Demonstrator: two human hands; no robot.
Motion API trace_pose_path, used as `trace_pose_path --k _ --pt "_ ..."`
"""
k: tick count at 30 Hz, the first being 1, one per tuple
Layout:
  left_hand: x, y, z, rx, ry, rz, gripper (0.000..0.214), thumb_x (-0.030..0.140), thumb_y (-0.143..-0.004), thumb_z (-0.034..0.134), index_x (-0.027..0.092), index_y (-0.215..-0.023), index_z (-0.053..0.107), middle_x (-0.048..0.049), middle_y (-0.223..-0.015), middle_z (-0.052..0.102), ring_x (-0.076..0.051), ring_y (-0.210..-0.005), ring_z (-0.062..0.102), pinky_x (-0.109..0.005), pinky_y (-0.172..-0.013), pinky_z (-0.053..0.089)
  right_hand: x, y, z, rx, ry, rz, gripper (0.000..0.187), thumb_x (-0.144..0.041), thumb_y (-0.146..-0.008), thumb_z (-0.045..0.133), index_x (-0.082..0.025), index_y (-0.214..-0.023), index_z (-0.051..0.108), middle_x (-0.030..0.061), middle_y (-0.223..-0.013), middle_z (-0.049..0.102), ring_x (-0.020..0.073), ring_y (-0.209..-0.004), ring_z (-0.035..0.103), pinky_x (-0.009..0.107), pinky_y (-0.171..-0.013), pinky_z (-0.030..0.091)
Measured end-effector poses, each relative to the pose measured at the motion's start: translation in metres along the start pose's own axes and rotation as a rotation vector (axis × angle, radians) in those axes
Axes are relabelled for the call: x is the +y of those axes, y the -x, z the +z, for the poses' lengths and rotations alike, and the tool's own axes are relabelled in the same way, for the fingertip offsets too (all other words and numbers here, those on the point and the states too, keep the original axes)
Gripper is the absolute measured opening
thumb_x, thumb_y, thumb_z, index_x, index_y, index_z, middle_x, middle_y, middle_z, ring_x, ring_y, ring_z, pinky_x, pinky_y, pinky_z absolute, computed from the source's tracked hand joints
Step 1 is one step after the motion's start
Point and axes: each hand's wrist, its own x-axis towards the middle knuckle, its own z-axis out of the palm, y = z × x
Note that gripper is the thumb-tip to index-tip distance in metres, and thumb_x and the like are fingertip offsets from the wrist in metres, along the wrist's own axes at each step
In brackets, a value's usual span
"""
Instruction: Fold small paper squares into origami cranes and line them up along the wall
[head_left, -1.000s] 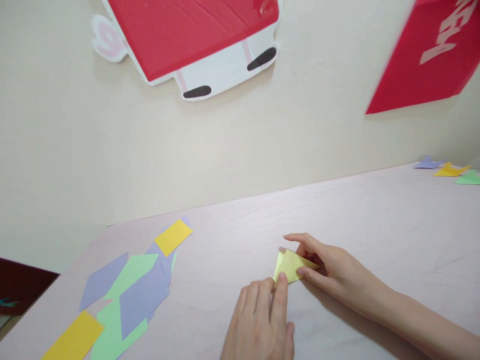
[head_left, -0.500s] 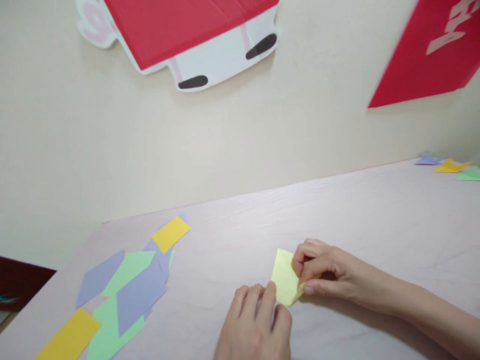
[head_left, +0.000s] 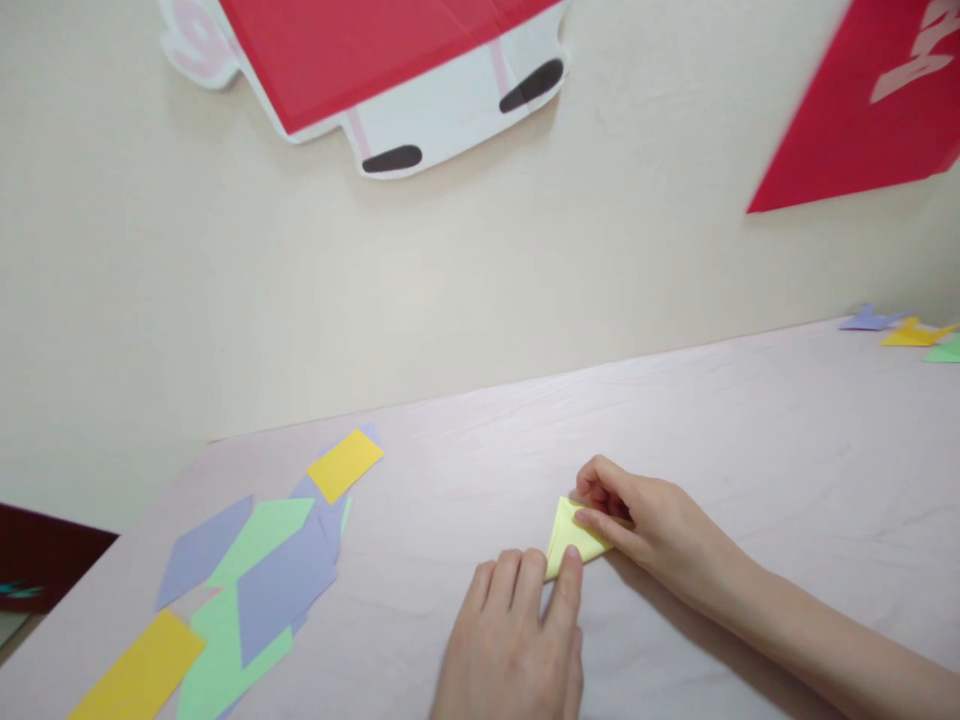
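Observation:
A small pale yellow folded paper [head_left: 570,535] lies on the pale pink table [head_left: 735,440], shaped like a triangle. My left hand [head_left: 517,640] rests fingers-down at the paper's near corner, one fingertip pressing on it. My right hand [head_left: 649,530] comes in from the right and pinches the paper's far edge, fingers curled and pressed down on the fold. Both hands touch the paper.
Several flat paper slips in purple, green and yellow [head_left: 262,570] lie scattered at the left of the table. Folded paper pieces [head_left: 904,332] sit at the far right edge. Red and white decorations [head_left: 390,70] hang on the cream wall behind.
The yellow paper stood open as a taller flap half a second ago; now it is folded down flat into a triangle. My right hand has shifted slightly up and left over it.

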Motion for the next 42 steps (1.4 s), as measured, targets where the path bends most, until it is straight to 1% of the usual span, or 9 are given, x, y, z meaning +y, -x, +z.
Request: trace_pose_path --k 5,11,14,17,20,23,27,35,42 --pt "0.003 -0.001 -0.001 -0.012 0.008 -0.052 0.048 0.012 -0.081 0.056 0.017 -0.129 0.053 -0.0076 -0.099 0.060 -0.024 -0.085 0.055 -0.037 -0.069 0.048 0.002 -0.002 0.003 0.030 0.098 -0.036 0.008 -0.021 -0.087 0.049 -0.022 -0.082 0.054 -0.0003 -0.072 0.066 0.0161 -0.064 0.060 0.025 -0.058 0.039" --pt "0.003 0.000 0.001 -0.016 0.013 -0.080 0.047 0.014 -0.083 0.056 0.018 -0.129 0.054 -0.0091 -0.106 0.062 -0.025 -0.090 0.057 -0.038 -0.073 0.049 0.004 -0.004 0.005 -0.006 0.132 -0.044 0.010 -0.020 -0.088 0.049 -0.021 -0.083 0.058 0.0000 -0.077 0.068 0.0159 -0.068 0.062 0.025 -0.061 0.041" --pt "0.000 0.001 0.005 0.058 -0.014 -0.041 0.043 0.017 -0.086 0.053 0.017 -0.129 0.055 -0.0118 -0.129 0.058 -0.028 -0.108 0.054 -0.040 -0.084 0.048 0.004 -0.003 0.005 -0.002 0.156 -0.054 0.012 -0.021 -0.089 0.048 -0.021 -0.085 0.059 0.0010 -0.079 0.069 0.0163 -0.069 0.063 0.025 -0.062 0.042" --pt "-0.002 0.000 0.011 0.168 -0.045 0.059 0.037 0.018 -0.091 0.048 0.015 -0.126 0.058 -0.0073 -0.139 0.055 -0.026 -0.120 0.049 -0.037 -0.091 0.044 0.004 -0.003 0.006 0.013 0.151 -0.071 0.014 -0.021 -0.090 0.046 -0.021 -0.085 0.060 0.0014 -0.079 0.070 0.0164 -0.069 0.064 0.025 -0.062 0.043" --pt "0.000 -0.001 0.014 0.190 -0.051 0.083 0.035 0.015 -0.091 0.045 0.014 -0.122 0.061 -0.0052 -0.131 0.062 -0.022 -0.113 0.053 -0.035 -0.089 0.044 0.004 -0.003 0.007 0.032 0.145 -0.082 0.015 -0.021 -0.089 0.046 -0.021 -0.084 0.060 0.0016 -0.078 0.070 0.0165 -0.068 0.064 0.025 -0.060 0.043" --pt "0.003 -0.002 0.016 0.161 -0.042 0.075 0.038 0.010 -0.088 0.044 0.012 -0.121 0.061 -0.0078 -0.127 0.064 -0.022 -0.103 0.056 -0.034 -0.086 0.045 0.003 -0.003 0.006 0.036 0.148 -0.077 0.016 -0.022 -0.088 0.046 -0.021 -0.084 0.061 0.0016 -0.078 0.070 0.0168 -0.068 0.065 0.026 -0.060 0.043" --pt "0.007 -0.002 0.016 0.155 -0.047 0.055 0.041 0.005 -0.084 0.044 0.010 -0.121 0.061 -0.0091 -0.125 0.064 -0.023 -0.099 0.055 -0.036 -0.084 0.046 0.002 -0.004 0.006 0.034 0.149 -0.074 0.016 -0.022 -0.088 0.047 -0.021 -0.085 0.062 0.0016 -0.079 0.071 0.0172 -0.069 0.065 0.026 -0.061 0.044" --pt "0.006 -0.007 0.007 0.063 -0.024 0.073 0.041 0.013 -0.083 0.051 0.010 -0.122 0.059 -0.0087 -0.126 0.063 -0.023 -0.093 0.053 -0.037 -0.082 0.045 0.005 0.000 0.007 0.033 0.177 -0.099 0.017 -0.017 -0.088 0.045 -0.021 -0.089 0.061 0.0032 -0.085 0.069 0.0181 -0.076 0.064 0.029 -0.067 0.046" --pt "0.010 -0.010 0.003 0.033 -0.031 0.058 0.042 0.015 -0.082 0.053 0.012 -0.123 0.058 -0.0081 -0.124 0.063 -0.023 -0.090 0.053 -0.038 -0.080 0.046 -0.003 0.008 -0.004 0.011 0.177 -0.147 0.012 -0.020 -0.084 0.055 -0.021 -0.092 0.064 0.0056 -0.088 0.064 0.0229 -0.087 0.059 0.036 -0.077 0.046"
